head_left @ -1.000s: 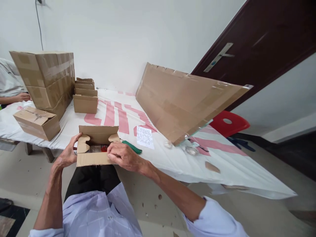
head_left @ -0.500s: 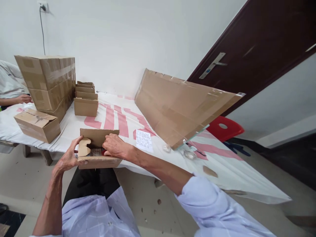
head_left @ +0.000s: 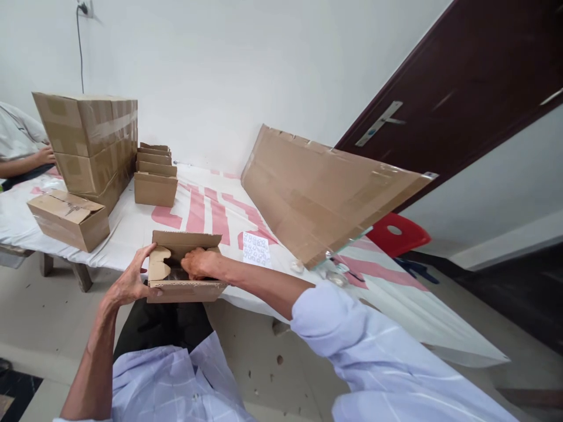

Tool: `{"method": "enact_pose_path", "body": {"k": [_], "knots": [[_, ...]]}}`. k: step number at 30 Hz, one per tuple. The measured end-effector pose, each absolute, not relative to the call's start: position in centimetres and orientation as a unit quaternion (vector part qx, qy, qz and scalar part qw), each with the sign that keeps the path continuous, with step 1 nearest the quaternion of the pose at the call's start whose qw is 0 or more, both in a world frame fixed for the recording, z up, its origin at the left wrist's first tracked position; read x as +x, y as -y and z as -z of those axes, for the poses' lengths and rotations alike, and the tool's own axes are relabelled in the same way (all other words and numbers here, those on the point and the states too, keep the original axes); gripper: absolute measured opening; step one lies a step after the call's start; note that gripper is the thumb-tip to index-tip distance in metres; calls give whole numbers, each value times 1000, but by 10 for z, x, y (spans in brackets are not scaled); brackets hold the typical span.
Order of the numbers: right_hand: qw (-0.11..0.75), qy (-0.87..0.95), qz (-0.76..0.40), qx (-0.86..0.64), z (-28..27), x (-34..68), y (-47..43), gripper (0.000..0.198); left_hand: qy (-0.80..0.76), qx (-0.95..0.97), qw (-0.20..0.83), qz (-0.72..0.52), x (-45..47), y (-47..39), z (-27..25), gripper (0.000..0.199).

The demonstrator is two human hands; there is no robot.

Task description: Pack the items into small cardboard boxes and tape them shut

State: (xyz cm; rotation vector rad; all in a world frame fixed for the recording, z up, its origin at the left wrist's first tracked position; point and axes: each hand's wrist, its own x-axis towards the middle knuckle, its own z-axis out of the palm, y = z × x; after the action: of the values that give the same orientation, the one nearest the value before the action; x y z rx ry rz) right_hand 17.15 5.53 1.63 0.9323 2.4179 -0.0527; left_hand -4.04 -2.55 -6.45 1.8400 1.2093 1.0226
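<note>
An opened cardboard box sits at the near edge of the table, above my lap, with its long back flap standing up and a notched end flap at the left. My left hand grips the left end, thumb at the near corner and fingers up along the side. Down inside the opening is my right hand, its fingers curled and pointing into the box. The box wall and the hand itself hide the fingertips, so whatever they hold cannot be made out. Some dark contents show faintly beside the fingers.
Taped cartons are stacked at the left, with a closed box before them and several open boxes beside. A label sheet, a leaning cardboard panel and tape rolls lie rightward. Another person's hand is far left.
My right hand has gone lower into the box, and the red bit seen under it before is now hidden. The box and my left hand sit slightly further right in view.
</note>
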Motion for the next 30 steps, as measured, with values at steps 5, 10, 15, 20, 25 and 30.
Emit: {"method": "enact_pose_path", "body": {"k": [5, 10, 15, 20, 25, 30], "knots": [[311, -879, 41, 359, -25, 183, -54, 31, -456, 714, 352, -398, -40, 27, 69, 117], [308, -878, 20, 367, -29, 190, -47, 29, -457, 712, 350, -402, -37, 26, 70, 116], [294, -894, -29, 336, -19, 195, -31, 22, -455, 722, 342, -394, -34, 27, 64, 115], [286, -905, -25, 314, -19, 198, -26, 25, -452, 727, 341, -389, -33, 27, 61, 114], [252, -919, -14, 302, -32, 204, -31, 22, -453, 722, 351, -387, -35, 26, 61, 114], [117, -944, 4, 307, -73, 224, -37, 22, -452, 721, 349, -393, -44, 15, 63, 114]]}}
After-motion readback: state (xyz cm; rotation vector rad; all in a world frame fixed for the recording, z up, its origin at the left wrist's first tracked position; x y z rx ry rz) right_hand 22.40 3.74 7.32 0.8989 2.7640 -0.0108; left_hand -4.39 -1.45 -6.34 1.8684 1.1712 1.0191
